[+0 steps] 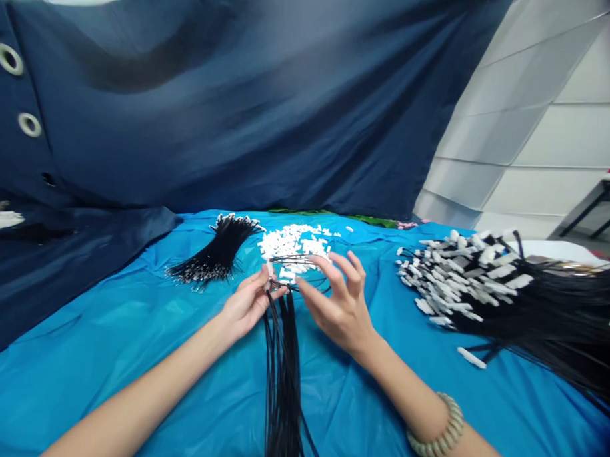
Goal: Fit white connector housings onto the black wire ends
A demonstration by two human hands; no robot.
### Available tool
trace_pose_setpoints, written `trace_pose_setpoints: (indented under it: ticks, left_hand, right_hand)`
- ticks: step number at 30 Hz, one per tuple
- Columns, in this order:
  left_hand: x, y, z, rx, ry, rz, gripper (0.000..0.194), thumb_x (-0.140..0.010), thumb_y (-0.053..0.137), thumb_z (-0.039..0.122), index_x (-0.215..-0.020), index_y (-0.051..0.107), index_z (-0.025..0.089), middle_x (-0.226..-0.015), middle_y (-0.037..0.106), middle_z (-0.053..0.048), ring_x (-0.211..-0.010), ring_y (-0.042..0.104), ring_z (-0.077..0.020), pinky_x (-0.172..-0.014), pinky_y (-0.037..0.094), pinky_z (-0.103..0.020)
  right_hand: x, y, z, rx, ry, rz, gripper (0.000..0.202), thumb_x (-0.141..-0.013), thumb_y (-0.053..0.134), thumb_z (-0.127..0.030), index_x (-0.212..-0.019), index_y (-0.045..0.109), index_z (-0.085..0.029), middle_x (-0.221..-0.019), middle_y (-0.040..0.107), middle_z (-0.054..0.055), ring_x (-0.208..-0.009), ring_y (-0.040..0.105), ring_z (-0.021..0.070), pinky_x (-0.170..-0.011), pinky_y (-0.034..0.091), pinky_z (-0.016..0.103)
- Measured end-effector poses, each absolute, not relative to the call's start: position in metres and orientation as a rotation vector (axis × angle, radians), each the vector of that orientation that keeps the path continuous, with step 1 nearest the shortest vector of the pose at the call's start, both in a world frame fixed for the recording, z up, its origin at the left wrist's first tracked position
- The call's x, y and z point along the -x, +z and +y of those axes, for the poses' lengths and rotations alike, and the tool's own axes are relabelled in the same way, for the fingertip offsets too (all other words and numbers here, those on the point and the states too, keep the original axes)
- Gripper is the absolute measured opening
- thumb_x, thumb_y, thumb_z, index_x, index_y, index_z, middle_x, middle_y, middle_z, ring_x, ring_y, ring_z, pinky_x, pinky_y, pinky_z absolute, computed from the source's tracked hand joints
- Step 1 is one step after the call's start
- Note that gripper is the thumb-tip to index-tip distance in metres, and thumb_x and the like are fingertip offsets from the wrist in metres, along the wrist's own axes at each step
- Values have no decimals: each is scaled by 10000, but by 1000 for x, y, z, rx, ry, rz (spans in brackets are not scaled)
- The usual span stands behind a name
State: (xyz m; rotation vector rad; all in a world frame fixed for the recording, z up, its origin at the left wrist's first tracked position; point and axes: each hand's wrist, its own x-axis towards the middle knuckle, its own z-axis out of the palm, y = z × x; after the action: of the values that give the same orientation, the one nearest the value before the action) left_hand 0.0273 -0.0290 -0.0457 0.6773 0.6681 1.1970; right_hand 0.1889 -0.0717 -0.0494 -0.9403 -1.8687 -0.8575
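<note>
Black cords trail below the left hand, pinching a white connector; right hand arches, loosely open.

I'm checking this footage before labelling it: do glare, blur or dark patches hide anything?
Head view: soft sheen on the blue sheet and dark curtain, hiding little; the loose white pieces look washed out, partly merging; fine strands by the right hand are too soft to separate; the top right corner darkens.
</note>
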Motion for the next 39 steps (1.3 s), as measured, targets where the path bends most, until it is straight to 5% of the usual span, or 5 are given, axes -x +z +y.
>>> trace_pose_setpoints:
  ticks: [5,12,39]
  left_hand:
    - [-28,-44,-34,-655,1195,630,155,-765,511,176,-643,572,101,-604,550,-14,-568,545,-82,-595,507,-219]
    - [-32,-42,-43,-678,1120,610,152,-770,502,176,-659,569,99,-637,558,-19,-579,552,-81,-591,506,-208]
    - [-35,-44,-48,-663,1065,510,177,-769,508,215,-639,565,109,-599,560,-22,-557,545,-80,-588,479,-184]
  right_hand:
    - [-176,-56,-77,524,-938,-1959,110,-740,576,-121,-793,609,-211,-979,577,-30,-945,431,129,-984,299,456]
    - [-172,-62,-78,439,-887,-1924,142,-714,563,-65,-758,618,-189,-892,599,-39,-840,443,106,-961,330,409]
    - [-167,-60,-82,451,-829,-1936,139,-750,534,-78,-769,615,-190,-831,645,-22,-829,527,103,-894,376,364]
